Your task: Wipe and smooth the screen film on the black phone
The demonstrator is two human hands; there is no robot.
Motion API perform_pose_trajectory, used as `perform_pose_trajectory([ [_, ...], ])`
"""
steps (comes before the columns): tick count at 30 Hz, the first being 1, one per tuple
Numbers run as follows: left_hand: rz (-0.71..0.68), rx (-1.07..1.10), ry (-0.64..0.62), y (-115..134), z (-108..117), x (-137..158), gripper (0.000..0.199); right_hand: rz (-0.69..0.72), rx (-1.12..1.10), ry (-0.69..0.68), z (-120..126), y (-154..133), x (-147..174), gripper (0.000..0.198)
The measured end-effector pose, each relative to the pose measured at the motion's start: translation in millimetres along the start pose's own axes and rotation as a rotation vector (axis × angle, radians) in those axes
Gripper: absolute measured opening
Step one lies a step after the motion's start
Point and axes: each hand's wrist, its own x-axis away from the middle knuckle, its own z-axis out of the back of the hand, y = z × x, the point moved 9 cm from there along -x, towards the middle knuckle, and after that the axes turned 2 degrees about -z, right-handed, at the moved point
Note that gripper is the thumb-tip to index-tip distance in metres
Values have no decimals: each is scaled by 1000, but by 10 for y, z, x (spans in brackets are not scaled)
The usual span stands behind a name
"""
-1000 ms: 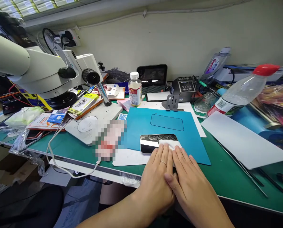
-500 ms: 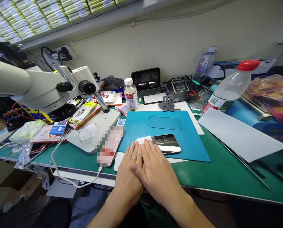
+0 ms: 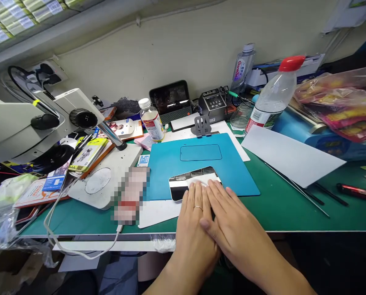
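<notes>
One glossy phone lies partly beneath the left hand and right hand.

Mirror-glossy phone, smooth matt work mat, and wipe (mostly covered) of perhaps soft paper.

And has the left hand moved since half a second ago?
Yes, to the right: the left hand reached left of the phone-shaped outline on the blue mat; now it reaches below that outline in view.
</notes>
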Motion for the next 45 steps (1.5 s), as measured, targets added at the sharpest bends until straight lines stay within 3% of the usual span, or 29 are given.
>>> perform_pose_trajectory([
  [5,38,94,-135,-55,-131,-451,61,-62,-19,-90,64,331,-269,72],
  [9,55,154,-173,-316,-113,-587,59,-62,5,-128,50,308,-587,77],
  [16,193,126,-179,-850,-47,-131,59,83,-13,-99,-130,-340,-789,78],
  [19,234,167,-159,-935,-12,70,61,105,-2,-99,-164,-544,-758,77],
  [24,265,209,-106,-741,61,348,62,176,41,-110,-169,-653,-463,80],
  [29,241,135,-20,-451,162,389,59,211,34,-86,-147,-492,-144,79],
  [33,135,46,18,-185,155,187,59,93,-6,-62,-126,-202,-10,73],
  [38,104,22,-51,2,2,-134,66,-44,-51,-69,-54,148,3,70],
  [42,7,18,-135,-4,-52,-473,67,-132,-66,-122,27,365,-223,74],
  [45,-32,33,-218,-155,-80,-638,61,-174,-36,-139,65,403,-461,78],
])
